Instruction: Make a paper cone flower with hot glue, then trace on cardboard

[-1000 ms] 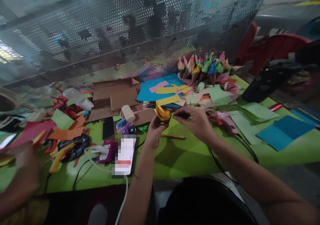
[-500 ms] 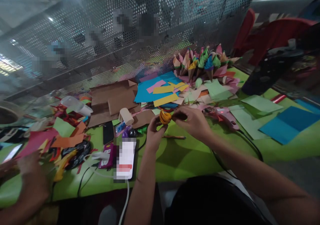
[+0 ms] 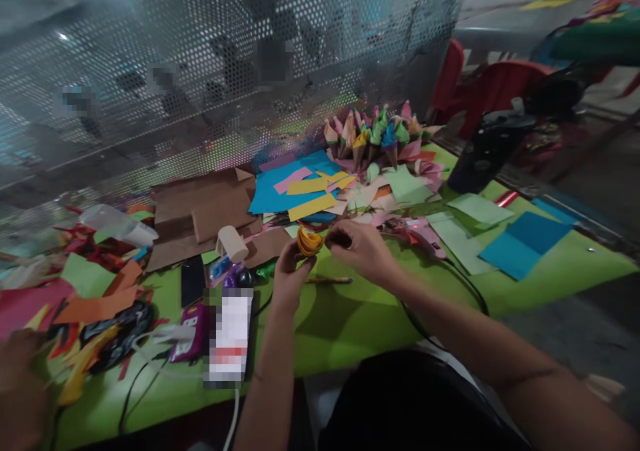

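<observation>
My left hand [image 3: 291, 269] holds a coiled yellow-orange paper piece [image 3: 309, 242] between thumb and fingers, above the green table [image 3: 330, 337]. Just right of it is my right hand [image 3: 357, 245], its fingers pinched together near the coil's edge; what they grip, if anything, is too small to make out. A thin brown stick [image 3: 330, 280] lies on the table below my hands. Beyond them are yellow paper strips [image 3: 313, 205] on a blue sheet [image 3: 270, 191].
Paper cones [image 3: 389, 141] with coloured swirls stand at the back. A pink glue gun [image 3: 425, 236] with a cord lies right, a dark tumbler [image 3: 483, 151] behind it. Left are a phone [image 3: 233, 337], a purple power box [image 3: 191, 331] and another person's hand [image 3: 23, 371].
The view has swung right, so the table's contents sit farther left. My right hand's fingers have come slightly away from the yellow-orange coil, which remains in my left hand.
</observation>
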{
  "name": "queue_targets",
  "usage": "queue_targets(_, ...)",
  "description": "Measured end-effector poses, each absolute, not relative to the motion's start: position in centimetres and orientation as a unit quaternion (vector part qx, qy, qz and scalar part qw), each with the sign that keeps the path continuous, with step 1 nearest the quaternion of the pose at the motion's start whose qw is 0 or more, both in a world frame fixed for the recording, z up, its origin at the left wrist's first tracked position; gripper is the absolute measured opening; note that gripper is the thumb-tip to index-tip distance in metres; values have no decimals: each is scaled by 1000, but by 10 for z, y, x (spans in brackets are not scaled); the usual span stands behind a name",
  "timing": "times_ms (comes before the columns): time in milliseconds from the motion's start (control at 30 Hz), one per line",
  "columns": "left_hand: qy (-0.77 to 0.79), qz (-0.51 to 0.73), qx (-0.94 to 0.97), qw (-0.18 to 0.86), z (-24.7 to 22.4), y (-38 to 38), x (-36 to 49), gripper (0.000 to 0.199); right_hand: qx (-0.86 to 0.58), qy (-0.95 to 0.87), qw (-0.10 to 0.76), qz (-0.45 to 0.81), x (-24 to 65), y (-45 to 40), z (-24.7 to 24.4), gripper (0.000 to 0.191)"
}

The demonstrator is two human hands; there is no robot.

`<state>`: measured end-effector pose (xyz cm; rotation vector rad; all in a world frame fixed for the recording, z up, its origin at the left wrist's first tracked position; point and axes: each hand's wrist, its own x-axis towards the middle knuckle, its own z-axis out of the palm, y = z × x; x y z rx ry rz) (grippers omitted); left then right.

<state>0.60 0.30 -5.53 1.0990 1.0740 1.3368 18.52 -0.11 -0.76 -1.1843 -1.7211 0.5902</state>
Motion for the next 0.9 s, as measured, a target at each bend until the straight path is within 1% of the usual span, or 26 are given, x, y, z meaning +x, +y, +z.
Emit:
queue_targets(200,448,558,409,566,-49,0,7,45,-485,-700,462,248,184,-1,-6,7)
queue_targets(333,446,554,397,580,-51,0,7,47,-476,-697,478,242,184,0,-8,5)
queue_targets(467,440,548,389,596,-53,1,7,50,-469,-692,494,239,185,1,-11,8)
queue_targets(900,419,549,361,627,-50,0,8,45,-456,-658,535,271,185,1,-14,6)
